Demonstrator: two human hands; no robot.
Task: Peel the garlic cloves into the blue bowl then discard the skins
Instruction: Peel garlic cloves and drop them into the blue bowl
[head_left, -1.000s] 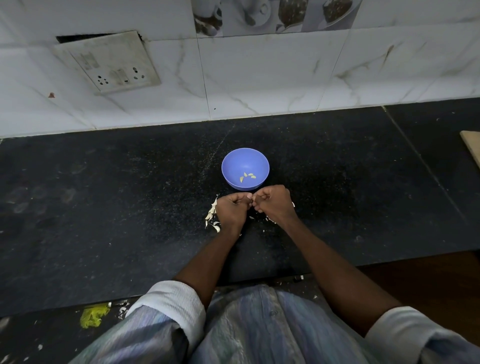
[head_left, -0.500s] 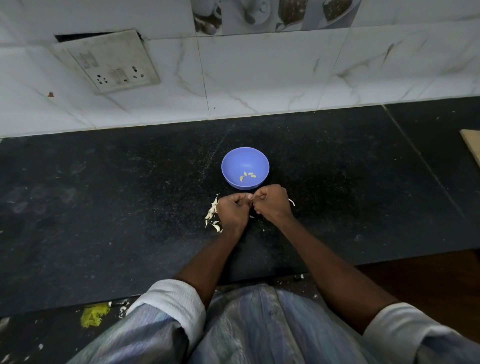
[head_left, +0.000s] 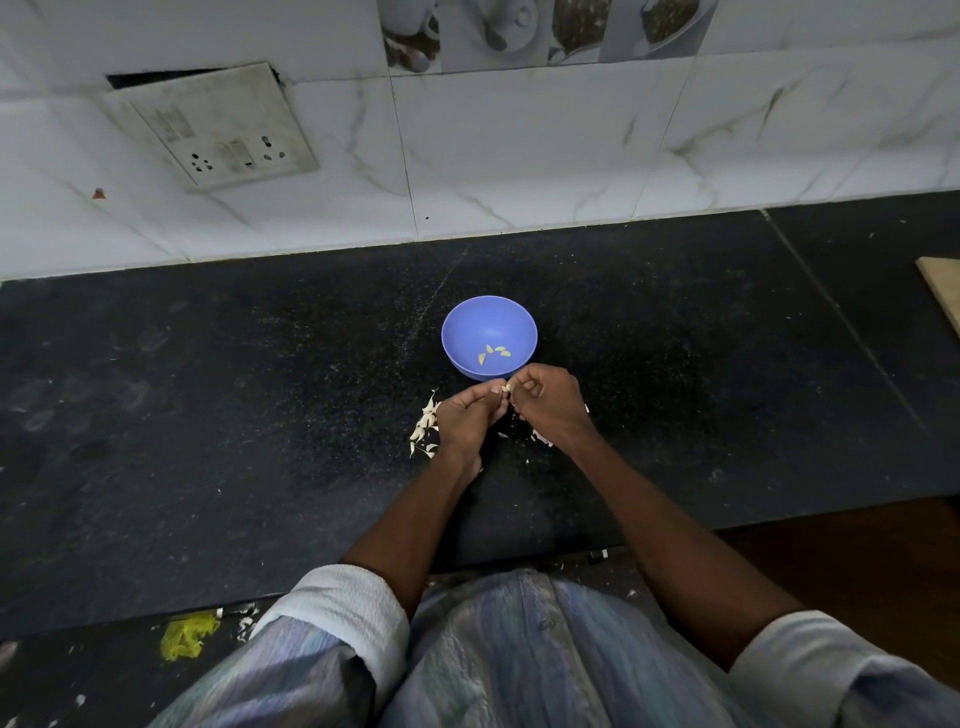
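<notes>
a garlic clove (head_left: 505, 388) is being pinched between the fingertips of both hands, just in front of the blue bowl (head_left: 489, 319) sitting mid-counter. the left hand (head_left: 467, 420) and right hand (head_left: 549, 402) are curling their fingers around it, knuckles nearly touching. three peeled cloves (head_left: 494, 352) are lying inside the bowl. loose skins (head_left: 425, 427) are scattering on the black counter (head_left: 208, 415) beside the left hand. a switch plate (head_left: 218, 124) is hanging on the tiled wall behind.
</notes>
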